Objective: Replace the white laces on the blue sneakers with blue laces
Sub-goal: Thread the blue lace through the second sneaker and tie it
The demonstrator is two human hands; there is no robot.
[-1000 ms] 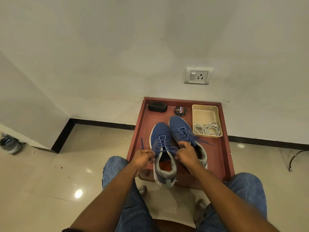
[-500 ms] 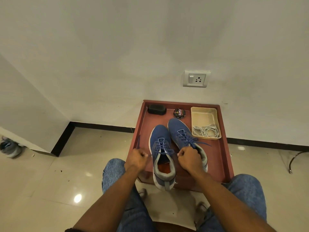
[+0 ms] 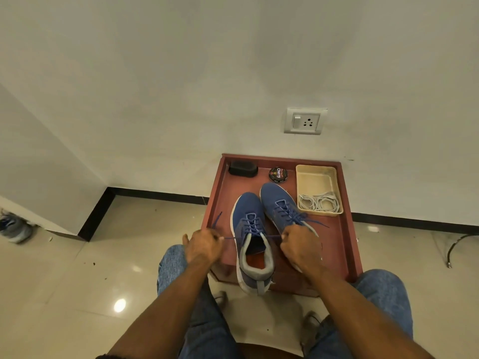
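Head view: your left hand (image 3: 204, 246) and right hand (image 3: 298, 244) are pinching the blue lace (image 3: 272, 237) ends taut; uneven pulling risks lopsided ends.

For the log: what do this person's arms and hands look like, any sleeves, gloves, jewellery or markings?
Both forearms are bare up to the bottom edge of the frame; no sleeves show. The left hand and right hand wear no gloves, and no rings or watch are visible. A thin dark edge at the left arm's bottom corner may be a band; too little shows to tell. Blue jeans cover both knees.
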